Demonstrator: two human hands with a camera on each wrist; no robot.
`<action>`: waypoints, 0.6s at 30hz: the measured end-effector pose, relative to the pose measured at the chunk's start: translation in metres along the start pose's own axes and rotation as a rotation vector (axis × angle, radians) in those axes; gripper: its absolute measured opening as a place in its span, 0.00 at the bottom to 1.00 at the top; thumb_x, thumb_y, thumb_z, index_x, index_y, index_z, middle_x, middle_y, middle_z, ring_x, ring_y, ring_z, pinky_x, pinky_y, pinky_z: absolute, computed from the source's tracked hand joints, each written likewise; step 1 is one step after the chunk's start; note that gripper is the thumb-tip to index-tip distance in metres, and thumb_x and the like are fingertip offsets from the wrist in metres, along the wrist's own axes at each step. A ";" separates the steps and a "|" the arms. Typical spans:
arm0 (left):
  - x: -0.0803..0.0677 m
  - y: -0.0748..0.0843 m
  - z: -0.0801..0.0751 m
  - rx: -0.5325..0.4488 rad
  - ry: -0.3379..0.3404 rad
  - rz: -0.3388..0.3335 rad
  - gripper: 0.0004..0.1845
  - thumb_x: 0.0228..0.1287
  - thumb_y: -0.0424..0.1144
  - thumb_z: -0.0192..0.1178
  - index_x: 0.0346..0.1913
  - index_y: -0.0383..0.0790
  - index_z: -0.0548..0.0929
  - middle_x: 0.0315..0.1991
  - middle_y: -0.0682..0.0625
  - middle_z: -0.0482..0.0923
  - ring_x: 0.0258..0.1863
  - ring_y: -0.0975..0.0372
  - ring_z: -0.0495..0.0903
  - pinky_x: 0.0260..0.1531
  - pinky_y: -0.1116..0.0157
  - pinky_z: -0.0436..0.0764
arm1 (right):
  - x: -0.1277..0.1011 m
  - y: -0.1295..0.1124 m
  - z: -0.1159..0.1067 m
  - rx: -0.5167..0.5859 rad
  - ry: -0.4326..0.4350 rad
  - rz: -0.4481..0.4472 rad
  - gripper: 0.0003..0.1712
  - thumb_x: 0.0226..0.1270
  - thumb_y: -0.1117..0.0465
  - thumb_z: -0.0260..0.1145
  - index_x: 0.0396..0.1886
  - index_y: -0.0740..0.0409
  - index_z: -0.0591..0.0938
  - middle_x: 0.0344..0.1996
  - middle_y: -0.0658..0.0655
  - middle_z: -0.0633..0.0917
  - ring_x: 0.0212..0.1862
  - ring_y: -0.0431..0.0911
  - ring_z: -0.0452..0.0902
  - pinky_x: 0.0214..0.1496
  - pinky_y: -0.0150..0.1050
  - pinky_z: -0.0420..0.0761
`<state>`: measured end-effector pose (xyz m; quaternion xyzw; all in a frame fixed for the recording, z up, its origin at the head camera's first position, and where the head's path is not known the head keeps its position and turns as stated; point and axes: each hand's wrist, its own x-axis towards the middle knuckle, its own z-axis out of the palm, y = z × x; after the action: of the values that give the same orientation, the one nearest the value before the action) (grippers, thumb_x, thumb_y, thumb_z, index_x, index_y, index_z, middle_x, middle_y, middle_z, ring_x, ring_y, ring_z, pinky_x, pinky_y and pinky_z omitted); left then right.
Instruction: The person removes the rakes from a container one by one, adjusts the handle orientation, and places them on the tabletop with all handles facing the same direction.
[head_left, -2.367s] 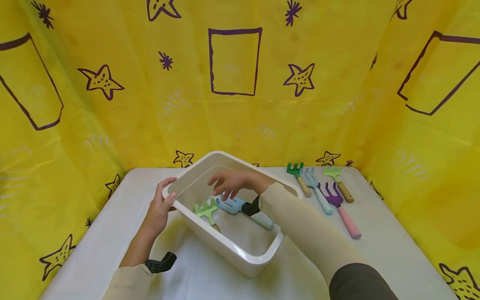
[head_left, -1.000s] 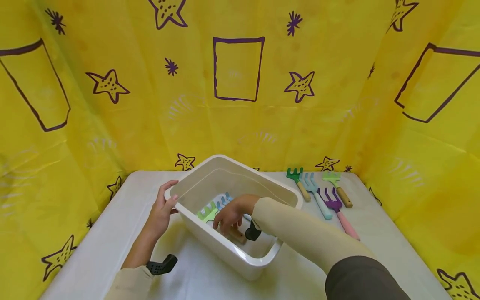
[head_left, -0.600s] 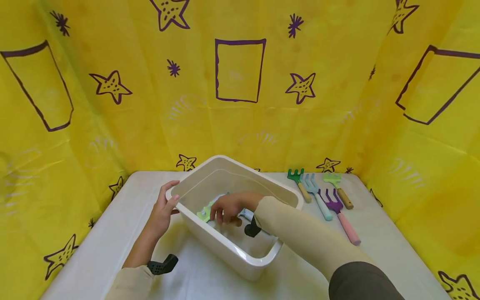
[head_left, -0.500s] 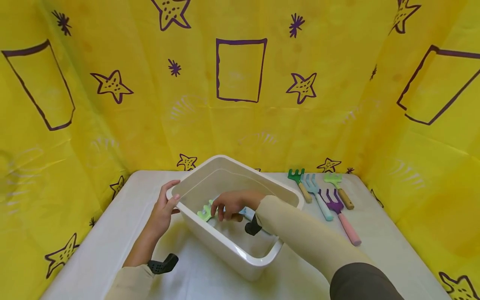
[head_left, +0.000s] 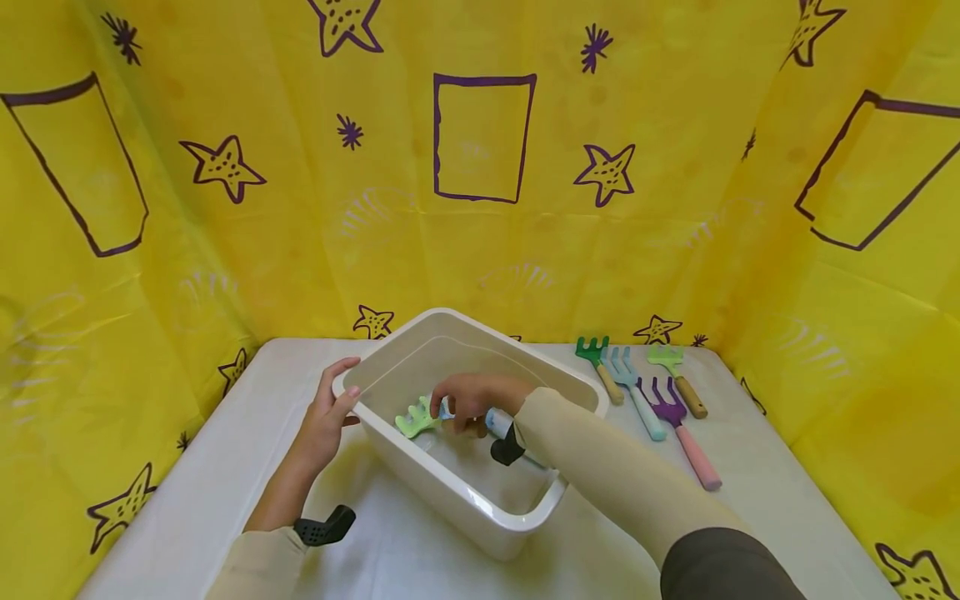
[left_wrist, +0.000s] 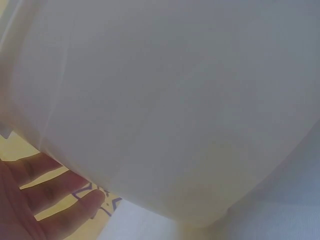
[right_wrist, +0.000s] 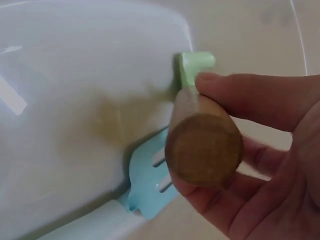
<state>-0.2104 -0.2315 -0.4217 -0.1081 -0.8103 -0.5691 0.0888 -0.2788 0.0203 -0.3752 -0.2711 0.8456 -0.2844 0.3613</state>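
Note:
My left hand grips the left corner of a white plastic bin, thumb over the rim and fingers around the outside. In the left wrist view, the bin's outer wall fills most of the frame. Down inside the bin, my right hand pinches the wooden handle of a small light green hand rake. The handle's round end faces the right wrist camera. Beneath the rake lies a light blue slotted garden fork, on the bin floor and partly hidden by the right hand in the head view.
Right of the bin on the white-covered table lie several hand rakes and forks: a dark green rake, a pale blue fork, a purple fork with pink handle and a light green rake. A yellow patterned curtain surrounds the table.
My right hand has gone down into the bin and taken hold of the light green rake's handle. The rake has lifted and turned slightly. My left hand stays on the rim.

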 end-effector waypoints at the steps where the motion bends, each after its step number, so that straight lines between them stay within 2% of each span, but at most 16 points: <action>1: 0.000 0.000 0.000 0.000 0.000 0.000 0.26 0.76 0.48 0.44 0.72 0.52 0.55 0.67 0.38 0.62 0.56 0.40 0.71 0.49 0.39 0.75 | -0.001 0.000 0.000 0.008 -0.003 0.019 0.24 0.57 0.81 0.61 0.55 0.66 0.75 0.26 0.59 0.73 0.15 0.46 0.66 0.20 0.35 0.72; 4: 0.000 0.001 0.000 -0.004 -0.003 0.000 0.26 0.76 0.48 0.44 0.72 0.52 0.55 0.67 0.38 0.63 0.56 0.40 0.71 0.49 0.39 0.75 | -0.002 0.002 0.001 0.032 -0.020 0.079 0.21 0.59 0.78 0.62 0.53 0.66 0.77 0.18 0.55 0.71 0.15 0.45 0.67 0.22 0.34 0.74; 9: -0.001 0.003 0.001 -0.019 -0.009 0.015 0.26 0.77 0.46 0.44 0.73 0.49 0.54 0.66 0.37 0.63 0.55 0.41 0.72 0.49 0.40 0.75 | -0.004 0.004 0.001 0.077 -0.050 0.138 0.18 0.62 0.73 0.63 0.52 0.64 0.82 0.18 0.53 0.71 0.19 0.44 0.69 0.24 0.33 0.77; 18: -0.001 0.005 0.001 -0.016 -0.011 0.030 0.25 0.77 0.44 0.43 0.73 0.47 0.54 0.65 0.36 0.63 0.53 0.42 0.72 0.46 0.45 0.78 | -0.005 0.003 -0.003 0.077 -0.122 0.080 0.07 0.63 0.70 0.65 0.39 0.59 0.86 0.21 0.52 0.77 0.22 0.44 0.71 0.26 0.36 0.78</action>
<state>-0.2084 -0.2295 -0.4179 -0.1243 -0.8043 -0.5737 0.0919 -0.2786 0.0267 -0.3737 -0.2398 0.8206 -0.2851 0.4335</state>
